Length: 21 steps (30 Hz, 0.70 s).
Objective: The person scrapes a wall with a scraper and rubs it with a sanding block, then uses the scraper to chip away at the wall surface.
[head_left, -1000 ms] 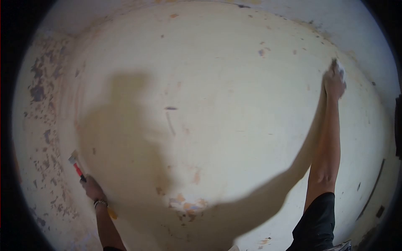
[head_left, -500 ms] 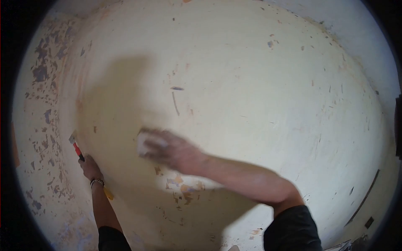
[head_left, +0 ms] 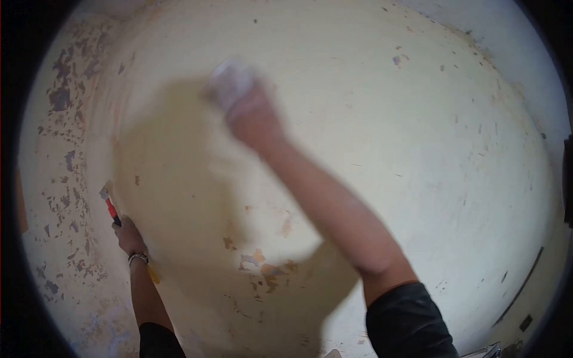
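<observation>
My right hand [head_left: 256, 116] is raised to the upper middle of the cream wall [head_left: 346, 119], blurred by motion. Its fingers are closed on a whitish pad [head_left: 227, 82], which appears to be against the wall; the exact kind is too smeared to tell. Low on the left, my left hand [head_left: 129, 236] grips a scraper [head_left: 111, 209] with a red and black handle, its flat metal blade pointing up. A yellow piece [head_left: 154, 275] shows beside that wrist, partly hidden by the arm.
Chipped, peeling patches [head_left: 59, 98] cover the wall strip at the left. Bare brownish spots [head_left: 262, 265] lie below the middle. A pale surface [head_left: 519, 36] borders the wall at the upper right. A dark rectangle [head_left: 526, 323] sits at the lower right.
My right hand has swept upward with the pad, from mid-wall to the upper part, and the arm has straightened. My left hand with the scraper has stayed nearly in place.
</observation>
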{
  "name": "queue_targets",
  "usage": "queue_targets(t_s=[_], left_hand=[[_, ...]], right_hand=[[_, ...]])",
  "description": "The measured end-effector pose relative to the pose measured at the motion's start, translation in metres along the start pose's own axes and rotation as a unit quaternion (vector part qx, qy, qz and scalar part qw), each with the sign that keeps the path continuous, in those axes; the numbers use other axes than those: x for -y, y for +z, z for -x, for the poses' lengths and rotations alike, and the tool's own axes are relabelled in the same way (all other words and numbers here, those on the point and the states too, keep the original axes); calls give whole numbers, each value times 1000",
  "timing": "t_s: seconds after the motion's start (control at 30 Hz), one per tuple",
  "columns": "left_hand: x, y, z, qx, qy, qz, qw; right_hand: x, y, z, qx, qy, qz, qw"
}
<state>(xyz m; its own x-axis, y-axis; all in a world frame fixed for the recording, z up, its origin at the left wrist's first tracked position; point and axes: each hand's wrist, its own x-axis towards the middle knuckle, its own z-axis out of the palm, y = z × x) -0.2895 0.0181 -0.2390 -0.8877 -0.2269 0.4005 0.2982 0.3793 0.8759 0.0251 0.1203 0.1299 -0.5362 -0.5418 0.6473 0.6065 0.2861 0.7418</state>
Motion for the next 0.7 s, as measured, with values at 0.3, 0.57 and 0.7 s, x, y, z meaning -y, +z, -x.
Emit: queue_targets(t_s=[0.3,0.57,0.7], left_hand=[[-19,-16,11,-9,-62,115,991],[9,8,-4,-32,56,-70,995],[5,10,-9,6,-26,38,999]], right_hand=[[-239,-155,119,-21,97,60,993],[-177,-167,153,-14,103,130,986],[29,-197,236,216,-88,-378,896]])
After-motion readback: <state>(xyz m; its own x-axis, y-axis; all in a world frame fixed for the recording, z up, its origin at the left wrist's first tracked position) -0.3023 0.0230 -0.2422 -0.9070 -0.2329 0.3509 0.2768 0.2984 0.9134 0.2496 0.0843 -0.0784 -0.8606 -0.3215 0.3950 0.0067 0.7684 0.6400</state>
